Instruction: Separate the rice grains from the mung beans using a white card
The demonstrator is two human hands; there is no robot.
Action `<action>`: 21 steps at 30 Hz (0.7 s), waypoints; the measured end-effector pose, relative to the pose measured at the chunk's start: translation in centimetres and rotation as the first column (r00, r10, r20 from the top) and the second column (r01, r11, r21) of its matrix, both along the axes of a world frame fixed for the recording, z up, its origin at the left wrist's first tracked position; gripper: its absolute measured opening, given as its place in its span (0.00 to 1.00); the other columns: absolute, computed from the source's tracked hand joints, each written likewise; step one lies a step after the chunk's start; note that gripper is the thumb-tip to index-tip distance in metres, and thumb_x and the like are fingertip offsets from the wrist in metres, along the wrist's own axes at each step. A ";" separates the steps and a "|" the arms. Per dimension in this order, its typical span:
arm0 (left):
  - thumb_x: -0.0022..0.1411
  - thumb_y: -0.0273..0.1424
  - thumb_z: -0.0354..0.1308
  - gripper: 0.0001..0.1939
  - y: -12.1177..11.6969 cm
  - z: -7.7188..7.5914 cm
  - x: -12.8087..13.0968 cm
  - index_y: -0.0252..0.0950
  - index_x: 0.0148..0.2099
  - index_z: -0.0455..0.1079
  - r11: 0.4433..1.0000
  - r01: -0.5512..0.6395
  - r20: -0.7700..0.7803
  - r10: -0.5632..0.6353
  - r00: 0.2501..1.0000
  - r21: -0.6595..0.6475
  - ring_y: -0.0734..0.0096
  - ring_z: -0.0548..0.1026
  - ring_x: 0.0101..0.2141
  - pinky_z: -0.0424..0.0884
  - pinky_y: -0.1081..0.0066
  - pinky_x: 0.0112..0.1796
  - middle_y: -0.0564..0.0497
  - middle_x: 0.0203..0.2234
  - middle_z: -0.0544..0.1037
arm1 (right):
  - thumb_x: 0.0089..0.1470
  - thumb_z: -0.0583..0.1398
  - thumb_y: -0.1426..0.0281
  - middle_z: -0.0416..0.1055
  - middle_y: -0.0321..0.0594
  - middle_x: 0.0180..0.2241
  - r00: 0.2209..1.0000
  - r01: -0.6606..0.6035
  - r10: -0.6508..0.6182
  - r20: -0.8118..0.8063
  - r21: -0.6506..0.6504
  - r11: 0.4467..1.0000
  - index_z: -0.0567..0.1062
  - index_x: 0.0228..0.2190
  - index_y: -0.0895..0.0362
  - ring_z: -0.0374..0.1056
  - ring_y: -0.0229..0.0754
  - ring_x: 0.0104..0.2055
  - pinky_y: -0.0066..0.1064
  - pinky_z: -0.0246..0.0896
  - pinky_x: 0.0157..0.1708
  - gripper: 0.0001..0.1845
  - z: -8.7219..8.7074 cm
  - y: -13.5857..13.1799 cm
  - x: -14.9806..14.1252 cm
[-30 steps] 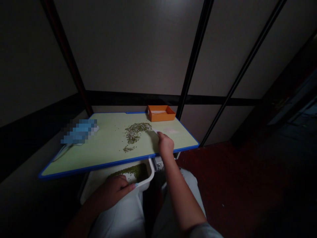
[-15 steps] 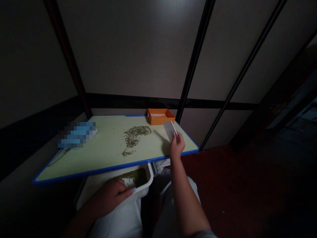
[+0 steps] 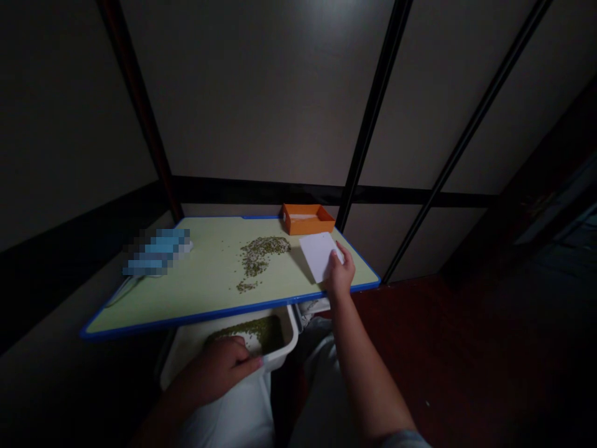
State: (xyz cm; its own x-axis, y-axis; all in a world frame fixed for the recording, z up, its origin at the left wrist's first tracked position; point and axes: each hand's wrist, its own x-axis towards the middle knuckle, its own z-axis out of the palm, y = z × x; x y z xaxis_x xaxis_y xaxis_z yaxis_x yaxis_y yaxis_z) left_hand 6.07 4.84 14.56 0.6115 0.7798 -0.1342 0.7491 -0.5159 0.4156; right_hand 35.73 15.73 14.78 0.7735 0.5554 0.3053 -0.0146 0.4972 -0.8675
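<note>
My right hand [image 3: 342,272] is closed on a white card [image 3: 318,258] and holds it tilted above the right side of the table. The card's flat face shows. To its left, small green beans [image 3: 261,254], apparently mung beans, lie in a loose curved patch with paler bits among them. Below the near table edge, my left hand [image 3: 221,370] grips the near rim of a white plastic basin [image 3: 290,344], thumb over the edge and fingers inside. More green beans [image 3: 269,333] lie in the basin, which is partly hidden under the tabletop.
The pale yellow-green tabletop [image 3: 196,289] has a blue edge. An orange open box [image 3: 311,226] stands at its back right, with something whitish inside. At the left lies a blurred blue object [image 3: 161,249] beside a pale cord [image 3: 122,290]. Panelled walls [image 3: 261,93] rise behind.
My right hand has turned the card, so its broad white face shows more. My left hand keeps its grip on the basin. The whole view has shifted slightly.
</note>
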 end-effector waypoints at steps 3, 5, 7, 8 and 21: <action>0.64 0.45 0.61 0.21 -0.1 0.1 0.3 0.37 0.26 0.66 1.000 0.021 -0.059 -0.021 0.998 0.001 0.69 0.73 0.32 0.69 0.64 0.38 0.55 0.28 0.74 | 0.46 0.62 0.61 0.78 0.50 0.48 0.997 -0.071 0.071 0.024 0.000 0.997 0.80 0.44 0.60 0.73 0.48 0.47 0.40 0.66 0.49 0.25 0.0 0.0 -0.1; 0.62 0.45 0.63 0.20 -0.1 0.2 0.6 0.36 0.26 0.67 1.000 0.023 -0.088 -0.023 0.996 0.001 0.68 0.73 0.33 0.69 0.63 0.39 0.54 0.30 0.75 | 0.45 0.62 0.62 0.79 0.49 0.46 0.994 -0.106 0.106 0.037 -0.008 0.994 0.80 0.44 0.60 0.73 0.48 0.46 0.40 0.66 0.48 0.24 -0.1 0.1 -0.1; 0.62 0.46 0.64 0.20 -0.2 0.2 0.8 0.36 0.27 0.68 1.000 0.024 -0.109 -0.024 0.994 -0.007 0.67 0.73 0.34 0.69 0.62 0.40 0.54 0.32 0.75 | 0.45 0.63 0.62 0.79 0.48 0.44 0.990 -0.132 0.132 0.046 -0.015 0.991 0.81 0.44 0.59 0.73 0.48 0.46 0.40 0.66 0.47 0.24 -0.2 0.1 0.0; 0.62 0.46 0.64 0.20 -0.2 0.2 0.8 0.36 0.28 0.69 1.000 0.025 -0.114 -0.026 0.993 -0.016 0.67 0.73 0.35 0.70 0.62 0.41 0.53 0.32 0.76 | 0.45 0.63 0.62 0.79 0.47 0.44 0.989 -0.140 0.141 0.046 -0.018 0.990 0.81 0.44 0.59 0.73 0.48 0.46 0.39 0.66 0.46 0.24 -0.2 0.1 0.0; 0.53 0.44 0.67 0.17 -1.6 -0.1 -0.2 0.38 0.26 0.67 0.987 -0.016 0.010 0.018 1.000 -0.157 0.68 0.72 0.34 0.62 0.68 0.35 0.55 0.32 0.74 | 0.41 0.65 0.61 0.79 0.49 0.46 0.986 -0.160 0.163 0.021 -0.097 0.982 0.82 0.42 0.59 0.72 0.48 0.42 0.38 0.65 0.42 0.25 0.6 -1.3 -0.4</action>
State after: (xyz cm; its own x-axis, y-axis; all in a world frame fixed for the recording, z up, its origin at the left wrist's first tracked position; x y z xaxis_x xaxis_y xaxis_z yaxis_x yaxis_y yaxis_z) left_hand 5.89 3.25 14.47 0.6004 0.7598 -0.2495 0.7522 -0.4306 0.4987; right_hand 35.36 14.43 15.43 0.6631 0.6997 0.2660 -0.0628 0.4061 -0.9117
